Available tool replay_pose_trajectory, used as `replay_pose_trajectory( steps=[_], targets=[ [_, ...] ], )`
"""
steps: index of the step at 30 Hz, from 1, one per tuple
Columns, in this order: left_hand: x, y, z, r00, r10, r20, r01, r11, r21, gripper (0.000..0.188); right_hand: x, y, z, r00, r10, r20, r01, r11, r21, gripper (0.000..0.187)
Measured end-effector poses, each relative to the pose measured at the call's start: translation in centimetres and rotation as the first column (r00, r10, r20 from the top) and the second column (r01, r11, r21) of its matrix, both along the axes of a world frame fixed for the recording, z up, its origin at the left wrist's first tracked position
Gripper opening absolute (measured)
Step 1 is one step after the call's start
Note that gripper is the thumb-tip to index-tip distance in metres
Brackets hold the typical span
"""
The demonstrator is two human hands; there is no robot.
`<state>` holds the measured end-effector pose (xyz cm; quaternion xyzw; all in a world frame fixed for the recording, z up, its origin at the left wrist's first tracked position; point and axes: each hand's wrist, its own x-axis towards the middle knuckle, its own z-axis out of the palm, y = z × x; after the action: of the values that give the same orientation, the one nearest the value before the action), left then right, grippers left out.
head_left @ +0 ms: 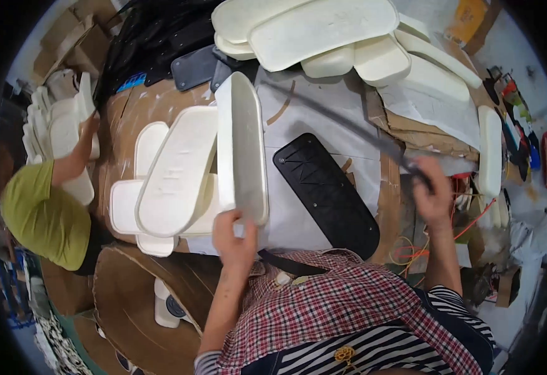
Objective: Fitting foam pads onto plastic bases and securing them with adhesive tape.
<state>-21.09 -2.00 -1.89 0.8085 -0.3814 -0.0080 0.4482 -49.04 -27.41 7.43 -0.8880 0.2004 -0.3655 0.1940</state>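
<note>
My left hand (233,242) grips the near end of a cream foam pad (246,150), a long rounded piece tipped up on its side edge. In my right hand (435,192) is the black handle of a long knife (355,125). Its thin grey blade, blurred, reaches to the upper left across the table, apart from the pad. A black ribbed plastic panel (326,194) with rounded ends lies between my hands. Left of the held pad, several more foam pads (176,172) lie stacked.
More cream foam pads (323,31) are piled at the far side beside black panels (192,67). A cardboard barrel (126,300) stands at the lower left. Nearby, a person in a green shirt (48,209) reaches toward stacked pads (67,134). Orange cords (473,219) hang at the right.
</note>
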Motion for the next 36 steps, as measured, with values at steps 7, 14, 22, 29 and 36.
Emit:
replay_pose_trajectory(
  steps=[7,14,22,29,36],
  targets=[
    [1.6,0.1,-4.0,0.938,0.088,-0.335,-0.094,0.996,-0.002,0.076,2.8,3.0,-5.7,0.632,0.204,-0.747,-0.140,0.979,0.149,0.042],
    [5.5,2.8,5.2,0.577,-0.021,-0.816,-0.360,0.891,-0.278,0.069,3.1,-2.2,-14.9,0.912,-0.101,-0.399,0.202,0.954,0.221,0.049],
    [8.8,17.8,9.9,0.702,-0.001,-0.712,-0.415,0.813,-0.409,0.075,6.1,-6.0,-21.9,0.829,-0.247,-0.501,0.418,0.870,0.261,0.043],
    [11.2,22.5,7.9,0.711,0.291,-0.640,-0.382,0.924,-0.004,0.045,4.5,-5.8,-18.3,0.838,-0.396,-0.375,0.537,0.724,0.434,0.022],
    [13.9,18.0,8.0,0.624,0.268,-0.734,-0.237,0.960,0.149,0.042,1.4,-8.8,-7.7,0.895,-0.440,0.072,0.396,0.858,0.326,0.019]
  ],
)
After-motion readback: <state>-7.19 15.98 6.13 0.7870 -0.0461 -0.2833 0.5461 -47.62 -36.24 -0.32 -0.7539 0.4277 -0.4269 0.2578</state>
